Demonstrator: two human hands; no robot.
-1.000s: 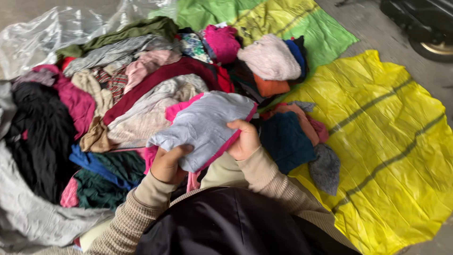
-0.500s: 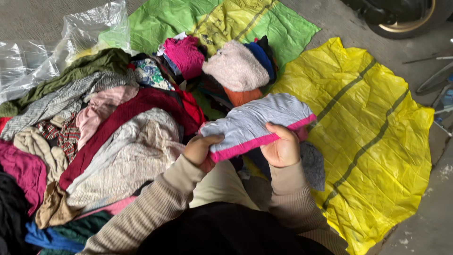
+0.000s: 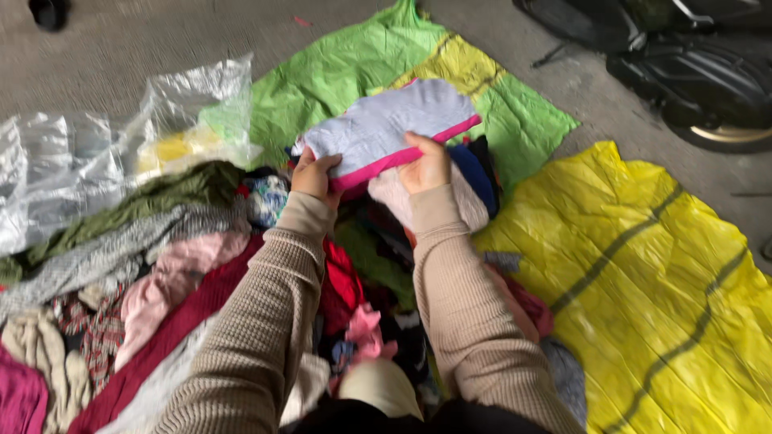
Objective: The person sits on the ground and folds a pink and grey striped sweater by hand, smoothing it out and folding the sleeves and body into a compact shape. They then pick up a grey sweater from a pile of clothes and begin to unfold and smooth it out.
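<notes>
A folded pale lilac garment with pink edging (image 3: 384, 127) is held out in front of me, above the far end of a clothes pile (image 3: 161, 273). My left hand (image 3: 315, 175) grips its left corner and my right hand (image 3: 426, 165) holds its lower right edge. Both arms, in beige ribbed sleeves, are stretched forward. Beneath the garment lie a light pink knit piece (image 3: 466, 201) and a dark blue cloth (image 3: 476, 170). Beyond it a green and yellow plastic sheet (image 3: 346, 72) is spread on the ground.
A yellow plastic sheet (image 3: 643, 281) covers the ground to the right. Crumpled clear plastic (image 3: 96, 161) lies at the left. A dark scooter (image 3: 683, 56) stands at the top right on the grey concrete floor (image 3: 121, 40).
Both hands have carried the folded lilac garment forward, away from my body, from over the pile toward the green sheet. My view has swung with it.
</notes>
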